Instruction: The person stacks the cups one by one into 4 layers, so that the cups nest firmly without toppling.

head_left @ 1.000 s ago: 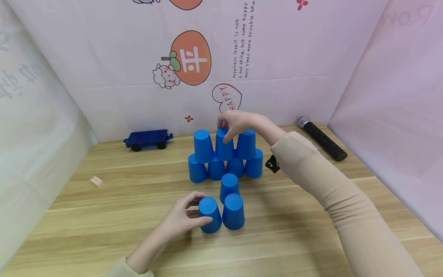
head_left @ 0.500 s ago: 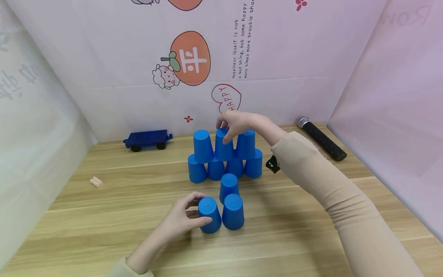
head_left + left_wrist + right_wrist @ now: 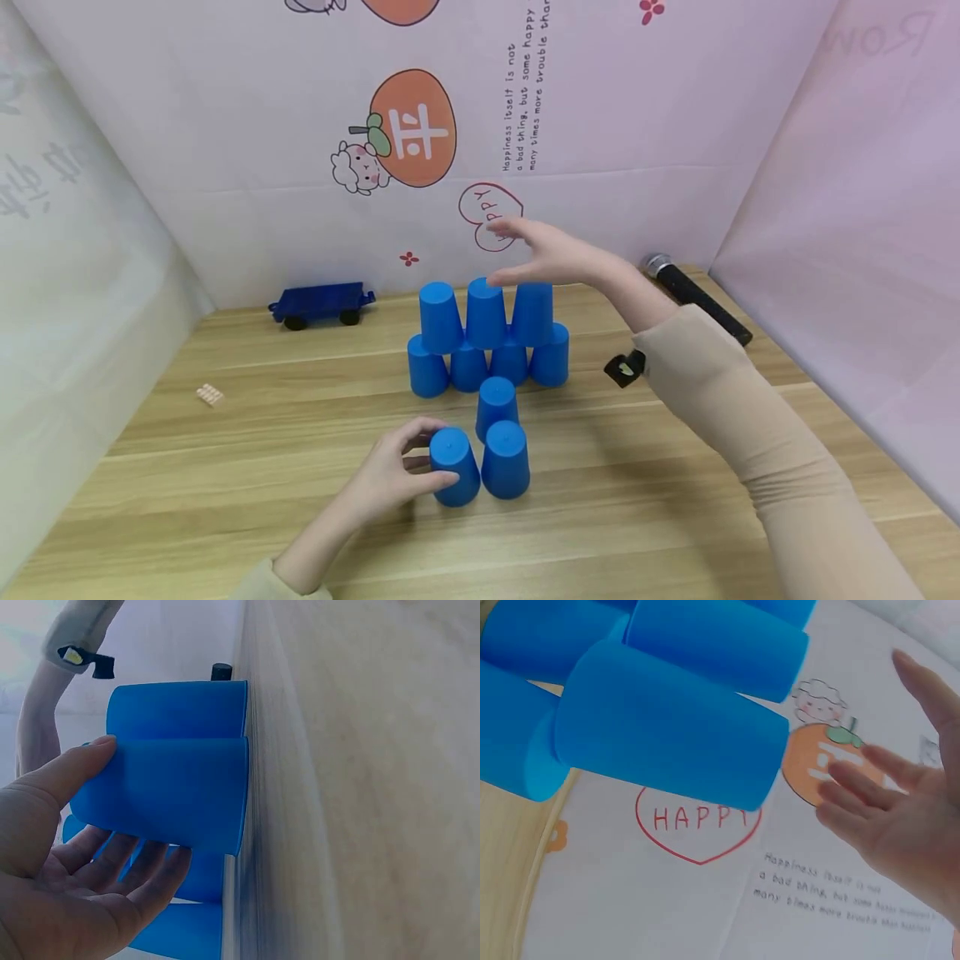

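My left hand [image 3: 390,473] grips an upside-down blue cup [image 3: 459,462] at the front of the wooden table, thumb on one side and fingers on the other. A second front cup [image 3: 507,467] stands close on its right, with another single cup [image 3: 498,407] just behind. Farther back is a two-level stack: a bottom row of several cups [image 3: 427,371] bears three upside-down cups, the middle one [image 3: 486,321] among them. My right hand [image 3: 553,252] hovers over that upper row, fingers spread and holding nothing. In the right wrist view its palm [image 3: 900,832] is apart from the cups.
A blue toy wagon [image 3: 321,303] stands at the back left by the printed cloth wall [image 3: 300,225]. A black microphone [image 3: 705,304] lies at the back right. One small pale piece [image 3: 209,394] lies on the left of the table [image 3: 285,450].
My right hand has let go of the middle upper cup and moved up and to the right, its fingers spreading. My left hand and the cups stay as they were.
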Action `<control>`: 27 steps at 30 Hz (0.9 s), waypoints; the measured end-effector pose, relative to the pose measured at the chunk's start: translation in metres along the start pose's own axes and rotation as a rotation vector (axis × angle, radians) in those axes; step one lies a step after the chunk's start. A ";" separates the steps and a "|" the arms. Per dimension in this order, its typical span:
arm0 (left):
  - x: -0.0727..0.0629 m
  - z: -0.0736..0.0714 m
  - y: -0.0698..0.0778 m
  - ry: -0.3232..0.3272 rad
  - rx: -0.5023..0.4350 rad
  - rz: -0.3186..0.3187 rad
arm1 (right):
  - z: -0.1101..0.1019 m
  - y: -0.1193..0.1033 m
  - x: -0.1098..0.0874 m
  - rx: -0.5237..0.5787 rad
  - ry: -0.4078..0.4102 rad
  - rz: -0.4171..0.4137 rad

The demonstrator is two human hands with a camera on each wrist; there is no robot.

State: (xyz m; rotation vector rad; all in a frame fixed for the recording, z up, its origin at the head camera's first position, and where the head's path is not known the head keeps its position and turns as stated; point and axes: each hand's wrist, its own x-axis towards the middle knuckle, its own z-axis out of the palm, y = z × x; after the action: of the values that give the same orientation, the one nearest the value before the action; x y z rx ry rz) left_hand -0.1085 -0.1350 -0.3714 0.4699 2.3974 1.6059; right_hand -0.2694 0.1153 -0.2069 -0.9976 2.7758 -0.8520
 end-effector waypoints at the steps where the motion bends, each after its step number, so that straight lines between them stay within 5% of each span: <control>1: 0.000 0.000 0.000 0.000 -0.001 0.002 | 0.000 0.002 -0.006 0.026 0.043 -0.002; 8: -0.001 -0.003 -0.003 0.024 0.001 -0.013 | 0.015 0.018 -0.056 0.170 0.271 -0.005; 14: -0.001 -0.008 -0.003 0.079 0.005 -0.050 | 0.036 0.034 -0.092 0.275 0.364 0.031; 20: -0.001 -0.019 0.005 0.144 0.020 -0.010 | 0.060 0.043 -0.114 0.362 0.321 0.070; 27: 0.000 -0.039 0.022 0.239 0.057 0.065 | 0.089 0.046 -0.131 0.443 0.144 0.140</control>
State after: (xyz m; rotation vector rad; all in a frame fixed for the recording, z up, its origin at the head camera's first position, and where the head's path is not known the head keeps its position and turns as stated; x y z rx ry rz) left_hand -0.1195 -0.1608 -0.3362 0.3893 2.6328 1.7121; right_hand -0.1705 0.1821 -0.3211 -0.6806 2.5451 -1.4768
